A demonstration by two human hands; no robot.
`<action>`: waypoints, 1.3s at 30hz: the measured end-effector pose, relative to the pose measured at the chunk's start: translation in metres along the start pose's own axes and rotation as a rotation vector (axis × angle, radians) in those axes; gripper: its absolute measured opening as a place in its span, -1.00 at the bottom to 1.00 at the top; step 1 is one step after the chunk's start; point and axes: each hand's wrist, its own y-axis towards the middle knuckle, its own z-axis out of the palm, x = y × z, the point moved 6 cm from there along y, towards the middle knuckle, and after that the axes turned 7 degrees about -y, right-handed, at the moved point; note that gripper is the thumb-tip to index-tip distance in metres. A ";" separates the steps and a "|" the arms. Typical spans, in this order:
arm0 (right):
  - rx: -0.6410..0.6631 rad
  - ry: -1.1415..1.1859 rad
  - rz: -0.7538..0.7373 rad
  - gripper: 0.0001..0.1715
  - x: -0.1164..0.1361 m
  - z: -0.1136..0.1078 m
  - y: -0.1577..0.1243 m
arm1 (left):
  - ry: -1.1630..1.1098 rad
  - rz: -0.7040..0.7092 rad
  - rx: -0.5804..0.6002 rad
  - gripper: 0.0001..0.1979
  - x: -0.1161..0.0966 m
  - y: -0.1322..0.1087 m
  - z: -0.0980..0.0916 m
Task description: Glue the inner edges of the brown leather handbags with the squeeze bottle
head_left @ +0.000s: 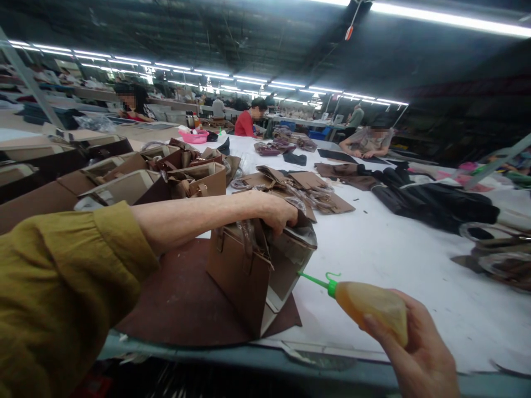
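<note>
Left hand point(280, 213) closed on the upper edge of a brown, box-shaped bag point(236, 276) with open side, fingertips partly hidden; bag stands tilted directly below this grip. Left of grip: row of open brown and cream bags point(120, 190), partly blocked by the mustard-yellow cloth sleeve point(70, 271) and bare forearm. Below grip, under bag: dark reddish-brown flat sheet point(178, 298). Beyond grip: pink plastic basin point(193, 135) far off to the left, co-worker in red top point(244, 124), then nearer, a pile of flat brown bag pieces with clear-wrapped handles point(311, 188). Just right of bag: translucent squeeze bottle of amber liquid point(371, 307), green nozzle point(315, 280) aimed left, tip at bag's open side, contact unclear. Right hand point(423, 342) wrapped around bottle's base, thumb along near side. Beyond right hand: folded black soft material point(448, 202) on white tabletop point(365, 237).
</note>
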 end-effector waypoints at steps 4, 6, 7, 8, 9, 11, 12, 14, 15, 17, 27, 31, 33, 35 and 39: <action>0.018 -0.033 0.007 -0.35 -0.009 0.002 -0.005 | -0.015 0.007 -0.027 -0.50 0.003 0.001 0.001; 0.034 -0.033 0.018 -0.35 -0.011 0.003 -0.008 | -0.035 0.000 -0.028 -0.49 0.006 0.002 0.002; 0.041 -0.026 0.024 -0.34 -0.012 0.004 -0.009 | -0.046 -0.008 -0.025 -0.49 0.007 0.003 0.003; 0.046 -0.017 0.032 -0.34 -0.012 0.005 -0.010 | -0.059 -0.015 -0.022 -0.48 0.008 0.003 0.003; 0.047 -0.012 0.041 -0.36 -0.013 0.006 -0.011 | -0.071 -0.022 -0.022 -0.48 0.008 0.004 0.004; 0.040 -0.008 0.058 -0.37 -0.014 0.008 -0.013 | -0.091 -0.030 -0.024 -0.49 0.008 0.004 0.004; 0.037 -0.014 0.063 -0.37 -0.014 0.009 -0.014 | -0.095 -0.030 -0.028 -0.49 0.008 0.004 0.004; 0.037 -0.028 0.055 -0.35 -0.016 0.011 -0.017 | -0.091 -0.022 -0.041 -0.51 0.007 0.003 0.003; 0.038 -0.037 0.052 -0.35 -0.017 0.011 -0.019 | -0.084 -0.016 -0.046 -0.51 0.006 0.003 0.002; 0.044 -0.058 0.054 -0.39 -0.018 0.013 -0.023 | -0.068 -0.006 -0.050 -0.51 0.005 0.003 0.002; 0.058 0.003 0.129 -0.41 -0.023 0.020 -0.040 | -0.023 -0.003 -0.038 -0.55 -0.002 -0.001 0.005; 0.094 0.030 0.130 -0.37 -0.038 0.023 -0.043 | -0.013 0.010 -0.037 -0.53 -0.005 -0.004 0.005; 0.113 0.034 0.113 -0.36 -0.044 0.024 -0.043 | 0.000 0.020 -0.034 -0.54 -0.006 -0.005 0.004; 0.116 0.022 0.122 -0.37 -0.046 0.025 -0.044 | 0.006 0.032 -0.038 -0.57 -0.007 -0.005 0.004; 0.066 0.034 0.125 -0.36 -0.032 0.023 -0.041 | 0.001 0.023 -0.037 -0.63 -0.008 -0.006 0.003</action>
